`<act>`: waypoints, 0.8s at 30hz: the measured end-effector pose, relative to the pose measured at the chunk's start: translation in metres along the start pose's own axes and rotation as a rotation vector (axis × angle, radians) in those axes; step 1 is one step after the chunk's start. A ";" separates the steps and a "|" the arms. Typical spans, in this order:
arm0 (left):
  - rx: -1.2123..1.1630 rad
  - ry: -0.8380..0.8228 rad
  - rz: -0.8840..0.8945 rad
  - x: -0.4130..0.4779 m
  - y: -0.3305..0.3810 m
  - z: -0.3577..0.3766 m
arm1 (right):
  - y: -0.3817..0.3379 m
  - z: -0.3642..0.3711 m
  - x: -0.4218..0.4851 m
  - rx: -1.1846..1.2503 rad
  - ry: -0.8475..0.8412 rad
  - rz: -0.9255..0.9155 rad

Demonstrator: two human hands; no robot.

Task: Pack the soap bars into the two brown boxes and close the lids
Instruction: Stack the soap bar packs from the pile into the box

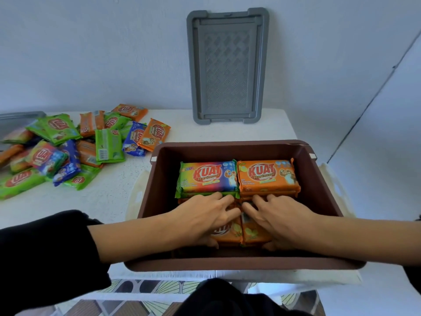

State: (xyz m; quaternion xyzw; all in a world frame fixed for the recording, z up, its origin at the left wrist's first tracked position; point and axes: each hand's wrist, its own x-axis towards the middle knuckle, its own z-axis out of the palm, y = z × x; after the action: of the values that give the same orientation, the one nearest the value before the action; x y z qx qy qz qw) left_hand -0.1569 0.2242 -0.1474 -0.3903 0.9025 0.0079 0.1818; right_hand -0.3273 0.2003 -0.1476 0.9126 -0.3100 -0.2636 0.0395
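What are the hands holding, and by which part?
The left hand grips the left orange bar, right hand the right orange bar: fingers over far edges, thumbs near.

I note the brown box (159,190): plastic, smooth, dull sheen. Soap bars (208,176), in it and piled far left: wrappers of glossy film, crinkled at the seams. Grey lid (227,65), far: matt plastic, embossed weave centre. Tabletop (109,197): white, rough, speckled. Left sleeve (45,252): black matt cloth.

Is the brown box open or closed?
Open. No lid covers the brown box; soap bars show inside, and a grey lid leans on the wall.
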 end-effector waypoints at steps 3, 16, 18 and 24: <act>-0.075 0.026 -0.014 -0.005 -0.004 -0.007 | 0.007 -0.010 -0.004 0.054 -0.020 -0.006; -0.589 0.834 -0.551 -0.087 -0.140 -0.055 | 0.052 -0.149 0.043 0.439 0.611 -0.160; -0.598 0.845 -0.708 -0.100 -0.168 -0.041 | 0.052 -0.166 0.078 0.436 0.671 -0.203; -0.572 0.566 -1.103 -0.105 -0.235 0.019 | 0.048 -0.185 0.201 0.356 0.641 -0.249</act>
State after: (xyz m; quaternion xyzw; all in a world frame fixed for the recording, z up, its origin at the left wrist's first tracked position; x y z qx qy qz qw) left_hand 0.0817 0.1368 -0.1004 -0.8128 0.5469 0.0500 -0.1943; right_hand -0.1251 0.0268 -0.0695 0.9720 -0.2097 0.0900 -0.0568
